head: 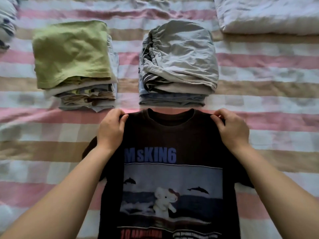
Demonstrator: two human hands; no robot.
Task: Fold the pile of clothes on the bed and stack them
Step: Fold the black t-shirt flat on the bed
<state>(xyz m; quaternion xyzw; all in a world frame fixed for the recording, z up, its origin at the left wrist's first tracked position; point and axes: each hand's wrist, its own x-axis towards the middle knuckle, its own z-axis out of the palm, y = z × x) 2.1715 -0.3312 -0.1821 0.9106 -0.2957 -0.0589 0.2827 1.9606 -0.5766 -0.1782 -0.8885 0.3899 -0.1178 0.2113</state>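
Pink, beige and white stripes are running across the bed sheet (259, 128) under everything. Right in front of me I am holding a dark printed T-shirt (172, 140) print side up. My left hand (110, 130) is pinching one shoulder and my right hand (233, 130) is pinching the other. Just beyond the collar, a green-topped stack (72, 54) and a grey-topped stack (181, 56) are sitting side by side. A white quilt (267, 14) is lying at the far right.

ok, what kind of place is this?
Probably a bedroom: a pink-striped bed sheet underneath, a folded white quilt at the far right, folded clothes in a green-topped stack and a grey-topped stack.
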